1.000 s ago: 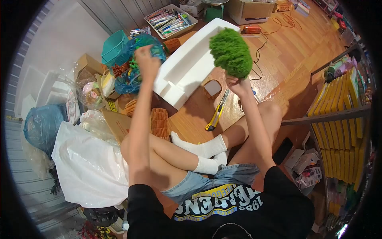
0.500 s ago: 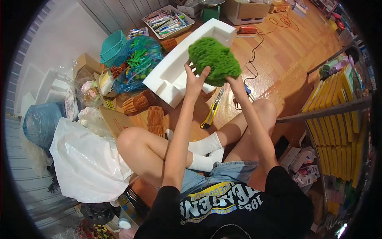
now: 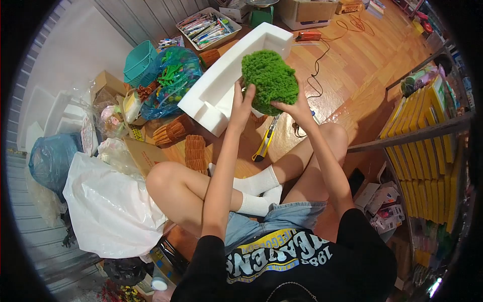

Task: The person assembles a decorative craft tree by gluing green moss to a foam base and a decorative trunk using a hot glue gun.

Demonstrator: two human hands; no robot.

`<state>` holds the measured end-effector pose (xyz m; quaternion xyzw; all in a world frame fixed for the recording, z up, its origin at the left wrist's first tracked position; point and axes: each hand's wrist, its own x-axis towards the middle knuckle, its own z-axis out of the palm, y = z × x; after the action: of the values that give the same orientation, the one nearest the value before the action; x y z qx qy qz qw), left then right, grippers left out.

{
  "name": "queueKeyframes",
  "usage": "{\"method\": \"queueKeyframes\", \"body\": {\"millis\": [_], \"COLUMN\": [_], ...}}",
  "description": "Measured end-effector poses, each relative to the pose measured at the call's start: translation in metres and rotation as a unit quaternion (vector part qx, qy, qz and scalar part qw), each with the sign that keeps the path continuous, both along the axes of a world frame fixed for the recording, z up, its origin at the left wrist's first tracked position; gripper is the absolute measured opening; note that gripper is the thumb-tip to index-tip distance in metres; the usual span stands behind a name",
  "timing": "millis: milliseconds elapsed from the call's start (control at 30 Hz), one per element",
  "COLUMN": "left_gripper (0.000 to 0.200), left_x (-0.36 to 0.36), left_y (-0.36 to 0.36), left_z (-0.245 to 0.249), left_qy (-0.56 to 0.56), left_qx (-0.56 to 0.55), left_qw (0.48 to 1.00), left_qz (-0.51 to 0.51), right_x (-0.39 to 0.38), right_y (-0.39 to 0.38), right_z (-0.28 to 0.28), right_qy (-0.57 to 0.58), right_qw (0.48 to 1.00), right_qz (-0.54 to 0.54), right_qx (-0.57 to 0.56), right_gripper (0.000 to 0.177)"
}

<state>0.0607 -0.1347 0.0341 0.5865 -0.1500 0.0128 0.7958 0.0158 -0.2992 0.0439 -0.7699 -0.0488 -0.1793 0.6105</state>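
A bundle of fuzzy green pipe cleaners or moss-like material is held up in front of me, rounded and bushy. My left hand grips its left side, thumb toward me. On its lower right side my right hand is closed, thumb across the near face. The far fingers of both hands are partly hidden by the green bundle. Just beyond it lies a white foam box, open side up. Below the hands a yellow utility knife rests on the floor.
Brown ribbed bundles lie left of my legs. A blue plastic bag, a teal basket and a tray of pens stand farther off. At right is a rack of yellow packets. A red glue gun trails its cord.
The green bundle has turned in my hands and looks more compact and rounded. My right thumb now shows across its near side. The view has shifted slightly.
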Motion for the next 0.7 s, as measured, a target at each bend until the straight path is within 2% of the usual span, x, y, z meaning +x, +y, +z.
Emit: {"method": "queueKeyframes", "body": {"millis": [33,100,133,167,233,267,333,400,433,500,567,633,700], "left_gripper": [0.052,0.047,0.037,0.037,0.025,0.02,0.021,0.019,0.019,0.014,0.013,0.013,0.015], "left_x": [-0.002,-0.01,-0.017,-0.024,-0.031,-0.033,-0.036,-0.033,-0.031,-0.028,-0.03,-0.031,-0.031], "left_y": [0.003,0.013,0.012,0.013,0.016,0.012,0.005,0.003,0.003,0.007,0.012,0.014,0.014], "left_z": [0.002,0.01,0.017,0.025,0.041,0.049,0.057,0.058,0.054,0.052,0.055,0.055,0.054], "left_qy": [-0.001,-0.027,-0.084,-0.083,-0.265,-0.304,-0.317,-0.344,-0.345,-0.301,-0.291,-0.118,-0.107], "left_qx": [0.0,0.086,0.153,0.153,0.322,0.34,0.374,0.406,0.405,0.369,0.366,0.227,0.211], "left_qw": [1.0,0.992,0.965,0.965,0.889,0.872,0.856,0.831,0.831,0.869,0.873,0.963,0.968], "left_qz": [0.0,0.09,0.196,0.196,0.189,0.176,0.165,0.162,0.161,0.134,0.135,0.089,0.081], "right_x": [-0.001,-0.004,-0.004,-0.004,-0.004,-0.006,-0.008,-0.008,-0.008,-0.01,-0.012,-0.012,-0.011], "right_y": [-0.003,-0.008,-0.009,-0.01,-0.01,-0.009,-0.006,-0.006,-0.006,-0.006,-0.007,-0.006,-0.006], "right_z": [-0.001,-0.002,-0.007,-0.014,-0.016,-0.015,-0.016,-0.017,-0.016,-0.014,-0.012,-0.013,-0.015], "right_qy": [-0.001,0.067,0.067,0.057,0.047,0.045,0.044,0.01,0.01,0.0,0.009,0.018,0.004], "right_qw": [1.0,0.989,0.989,0.992,0.994,0.994,0.993,0.998,0.998,0.998,0.998,0.998,0.999], "right_qz": [0.0,0.009,0.01,-0.006,-0.024,-0.024,-0.023,-0.035,-0.037,-0.055,-0.052,-0.047,-0.045], "right_qx": [0.0,0.129,0.129,0.111,0.092,0.097,0.103,0.06,0.059,0.011,0.028,0.046,0.029], "right_gripper": [0.086,0.077,0.077,0.074,0.071,0.071,0.072,0.072,0.072,0.072,0.071,0.071,0.071]}}
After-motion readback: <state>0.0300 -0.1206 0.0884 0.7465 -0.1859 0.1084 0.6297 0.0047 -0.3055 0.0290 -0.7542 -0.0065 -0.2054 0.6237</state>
